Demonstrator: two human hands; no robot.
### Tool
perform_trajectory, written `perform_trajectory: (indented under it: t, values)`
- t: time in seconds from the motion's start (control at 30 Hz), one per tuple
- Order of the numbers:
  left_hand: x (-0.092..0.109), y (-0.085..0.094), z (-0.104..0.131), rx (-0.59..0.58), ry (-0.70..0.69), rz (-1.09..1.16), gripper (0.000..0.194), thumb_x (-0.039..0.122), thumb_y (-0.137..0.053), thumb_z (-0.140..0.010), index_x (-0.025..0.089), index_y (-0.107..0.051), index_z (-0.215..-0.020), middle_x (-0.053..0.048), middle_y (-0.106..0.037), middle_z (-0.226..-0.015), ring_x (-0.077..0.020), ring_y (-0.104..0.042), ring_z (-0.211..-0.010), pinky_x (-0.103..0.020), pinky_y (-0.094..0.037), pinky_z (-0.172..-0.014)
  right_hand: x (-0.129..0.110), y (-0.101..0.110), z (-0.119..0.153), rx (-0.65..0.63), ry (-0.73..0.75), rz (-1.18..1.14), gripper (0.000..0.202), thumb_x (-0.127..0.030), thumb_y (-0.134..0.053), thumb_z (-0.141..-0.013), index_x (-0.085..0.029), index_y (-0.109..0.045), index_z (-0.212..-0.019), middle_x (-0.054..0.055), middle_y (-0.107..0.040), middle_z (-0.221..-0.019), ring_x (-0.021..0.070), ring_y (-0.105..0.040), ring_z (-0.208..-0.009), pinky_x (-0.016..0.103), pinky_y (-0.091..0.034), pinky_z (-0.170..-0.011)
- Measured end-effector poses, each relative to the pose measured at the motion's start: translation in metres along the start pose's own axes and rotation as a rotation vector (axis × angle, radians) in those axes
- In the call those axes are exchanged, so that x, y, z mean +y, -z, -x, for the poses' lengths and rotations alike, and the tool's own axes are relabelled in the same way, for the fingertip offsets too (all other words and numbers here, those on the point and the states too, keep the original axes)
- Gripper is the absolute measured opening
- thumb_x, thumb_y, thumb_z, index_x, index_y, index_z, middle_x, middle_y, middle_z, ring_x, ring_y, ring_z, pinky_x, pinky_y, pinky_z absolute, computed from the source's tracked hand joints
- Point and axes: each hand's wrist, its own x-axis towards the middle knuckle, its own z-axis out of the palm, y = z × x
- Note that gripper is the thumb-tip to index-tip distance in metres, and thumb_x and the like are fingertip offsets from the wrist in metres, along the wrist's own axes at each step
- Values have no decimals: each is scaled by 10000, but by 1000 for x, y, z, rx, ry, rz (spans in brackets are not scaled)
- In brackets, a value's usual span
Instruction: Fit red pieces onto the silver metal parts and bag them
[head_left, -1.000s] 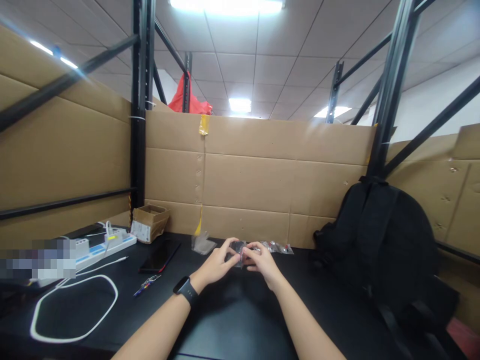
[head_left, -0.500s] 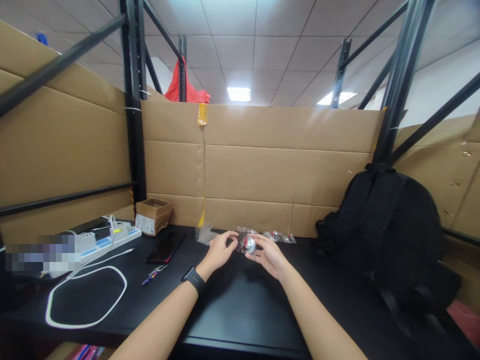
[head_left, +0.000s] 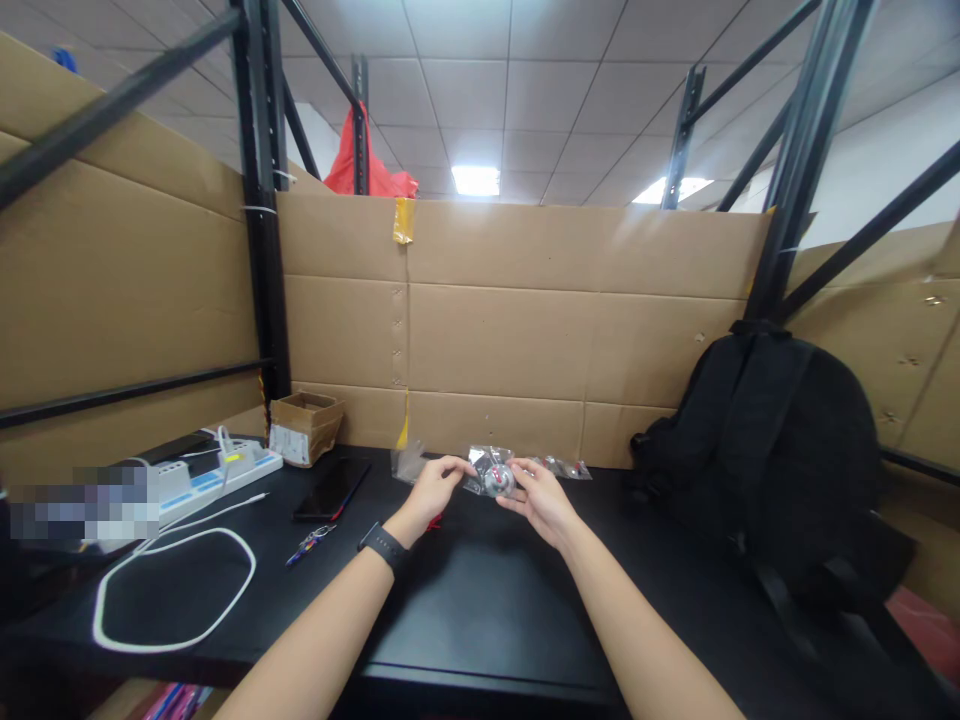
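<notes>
A round silver item with red marks [head_left: 499,480] is between my hands above the black table [head_left: 480,620]. My right hand [head_left: 538,500] grips it from the right with thumb and fingers. My left hand [head_left: 437,490], with a dark watch on the wrist, pinches the edge of a clear plastic bag [head_left: 477,462] beside the item. Whether the item lies inside that bag I cannot tell. Behind my right hand lie more clear packets [head_left: 566,467] with red bits. Another clear plastic piece [head_left: 407,463] rests behind my left hand. Something small and red [head_left: 435,522] shows under my left hand.
To the left are a phone [head_left: 331,490], a keyring [head_left: 310,544], a white cable [head_left: 176,645], a power strip [head_left: 259,465] and a small open cardboard box [head_left: 306,428]. A black backpack [head_left: 780,460] stands on the right. Cardboard panels [head_left: 495,335] rise behind the table.
My left fingers have closed on the plastic, which now stands more spread out beside the silver item. A small red thing has come into view below my left hand. The camera view has shifted slightly.
</notes>
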Motion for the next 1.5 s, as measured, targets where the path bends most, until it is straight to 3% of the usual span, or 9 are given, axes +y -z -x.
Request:
perform_trajectory:
  t: [0.23, 0.53, 0.63, 0.73, 0.9, 1.03, 1.17, 1.27, 1.5]
  values:
    - [-1, 3, 4, 15, -29, -183, 259, 385, -696, -830, 245, -793, -1025, -80, -601, -1111, -221, -582, -1103, -409, -414, -1080, 2, -1, 2, -17, 79, 61, 268, -373, -764, -824, -207, -587, -937, 30, -677, -894, 170, -712, -718, 395, -642, -719]
    - [-6, 3, 6, -89, -67, -214, 165, 377, -785, -747, 248, -815, -845, -79, -607, -1237, -253, -563, -1167, -407, -398, -1092, 11, -3, -2, -20, 157, 324, 280, -445, -685, -834, -208, -548, -893, -17, -610, -810, 146, -666, -631, 394, -646, -623]
    - [-1, -2, 8, -6, 0, -344, 162, 399, -739, -786, 259, -805, -831, -70, -611, -1227, -271, -534, -1173, -448, -391, -1074, 6, 7, -9, 104, 228, 604, 192, -404, -557, -881, -222, -507, -915, 9, -633, -838, 182, -669, -603, 334, -585, -488]
    - [3, -9, 11, 69, 128, -472, 194, 437, -693, -815, 274, -798, -827, -65, -617, -1220, -309, -508, -1180, -502, -400, -1015, -11, 29, -12, 355, 372, 888, 102, -313, -479, -883, -221, -520, -897, 73, -676, -869, 237, -700, -753, 343, -574, -624]
    - [7, -18, 17, -78, 226, -548, 175, 426, -676, -810, 293, -787, -835, -62, -684, -1097, -327, -536, -1105, -494, -412, -934, -29, 64, -14, 659, 444, 885, 210, -269, -529, -782, -230, -516, -987, 80, -683, -913, 237, -690, -762, 342, -560, -669]
    - [9, -23, 23, -151, 200, -627, 129, 383, -691, -788, 281, -767, -765, -69, -682, -1075, -368, -504, -1141, -545, -380, -943, -20, 62, -22, 532, 338, 521, 420, -295, -627, -683, -245, -428, -1050, -1, -629, -876, 149, -618, -543, 307, -560, -535]
    - [9, -25, 25, -49, 52, -574, 217, 416, -740, -764, 267, -734, -922, -81, -660, -1118, -359, -491, -1182, -556, -364, -996, -4, 39, -24, 381, 306, 382, 494, -264, -677, -629, -249, -405, -1041, -27, -615, -830, 149, -631, -588, 315, -582, -606]
    - [9, -25, 19, 86, -11, -273, 511, 438, -775, -742, 245, -589, -1178, -96, -641, -1211, -269, -588, -1117, -442, -455, -968, 9, 20, -19, 243, 310, 376, 498, -275, -682, -654, -252, -392, -1058, -6, -646, -876, 179, -674, -702, 335, -593, -690]
    - [15, -1, 9, 212, 56, -73, 373, 269, -693, -801, 203, -513, -1120, -30, -741, -853, -165, -701, -745, -313, -540, -772, 23, -8, -13, 74, 368, 582, 485, -266, -622, -766, -249, -390, -1192, -4, -642, -909, 175, -695, -736, 341, -564, -779]
